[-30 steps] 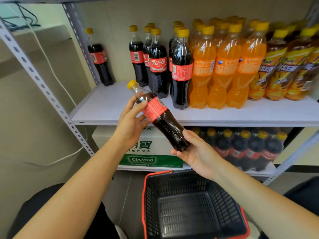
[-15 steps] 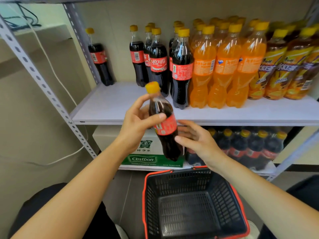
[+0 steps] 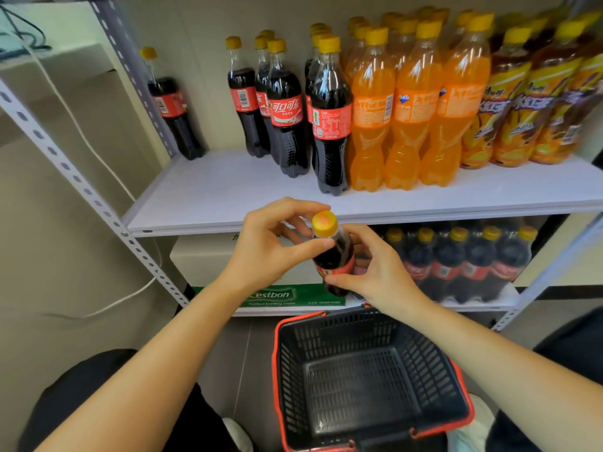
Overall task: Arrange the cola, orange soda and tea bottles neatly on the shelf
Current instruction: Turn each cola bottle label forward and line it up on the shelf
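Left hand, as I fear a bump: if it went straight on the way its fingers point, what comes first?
The left hand pinches the neck of the cola bottle, so that comes first; right behind it, probably, the right hand.

Your left hand [image 3: 264,252] pinches the neck of the cola bottle [image 3: 333,257] between thumb and curled forefinger, just under the cap. Your right hand [image 3: 380,272] curls round its labelled body. Both bare forearms reach forward and converge.
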